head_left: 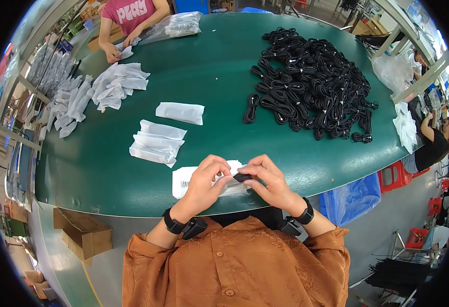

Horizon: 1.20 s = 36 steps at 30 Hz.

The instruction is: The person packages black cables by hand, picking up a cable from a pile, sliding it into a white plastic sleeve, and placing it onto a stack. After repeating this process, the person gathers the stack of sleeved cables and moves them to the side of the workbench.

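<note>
At the near table edge lies a small stack of white pouches [180,183], with print on the top one. My left hand [206,179] is closed over it, thumb and fingers pinching the rim of a white pouch. A short black piece [242,177], like the end of a bundled cable, sits in the fingers of my right hand [268,179], right at the pouch's mouth. Most of it is hidden, so how far it is inside I cannot tell. Beyond my left hand lie several filled white pouches [158,142], with one pouch [180,112] set apart.
A large heap of tied black cables [316,82] covers the far right of the green table [214,97]. White pouches [117,84] pile up at the far left, near a co-worker's hands [113,52]. A blue bin [351,198] and a cardboard box [85,236] stand below the table.
</note>
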Available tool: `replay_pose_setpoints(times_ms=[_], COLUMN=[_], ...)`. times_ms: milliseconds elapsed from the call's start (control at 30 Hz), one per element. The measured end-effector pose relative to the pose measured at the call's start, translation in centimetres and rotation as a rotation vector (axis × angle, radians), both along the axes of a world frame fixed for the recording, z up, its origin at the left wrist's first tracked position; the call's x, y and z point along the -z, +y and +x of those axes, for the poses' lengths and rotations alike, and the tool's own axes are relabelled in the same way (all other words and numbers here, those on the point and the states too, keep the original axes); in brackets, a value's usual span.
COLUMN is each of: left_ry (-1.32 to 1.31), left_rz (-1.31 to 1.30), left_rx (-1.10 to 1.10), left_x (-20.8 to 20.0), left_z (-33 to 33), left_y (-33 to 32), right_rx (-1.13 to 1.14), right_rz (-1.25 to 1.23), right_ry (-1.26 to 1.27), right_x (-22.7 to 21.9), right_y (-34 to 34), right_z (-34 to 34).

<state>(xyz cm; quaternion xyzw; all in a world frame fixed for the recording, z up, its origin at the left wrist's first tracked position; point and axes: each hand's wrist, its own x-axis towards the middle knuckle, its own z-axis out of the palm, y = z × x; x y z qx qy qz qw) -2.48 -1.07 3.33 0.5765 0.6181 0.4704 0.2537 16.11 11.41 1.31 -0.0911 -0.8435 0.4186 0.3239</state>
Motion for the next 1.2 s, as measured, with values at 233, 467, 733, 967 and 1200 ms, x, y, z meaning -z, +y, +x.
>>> replay_pose_setpoints(times_ms=[233, 467, 733, 967, 1200], left_ry=[-0.541, -0.727, 0.173, 0.277, 0.499], left_rz=[0.039, 0.224, 0.219, -0.028, -0.027], left_rx=[0.005, -0.352, -0.595, -0.065, -0.042], left_x=[-0.7, -1.1, -0.7, 2.8, 4.7], left_z=[-2.0, -9.2, -7.8, 1.4, 1.9], left_y=[0.0, -1.0, -1.7, 0.1, 0.9], right_rx=[-0.038, 0.146, 0.504, 0.411, 0.19], right_rz=[0.038, 0.224, 0.494, 0.227, -0.119], right_ry=[0.059, 0.029, -0.528, -0.419, -0.331], right_x=[-2.0, -1.7, 3.4, 3.8, 2.3], right_y=[0.1, 5.0, 11.2, 8.1, 2.2], right_z=[-2.9, -6.5, -6.6, -3.4, 2.6])
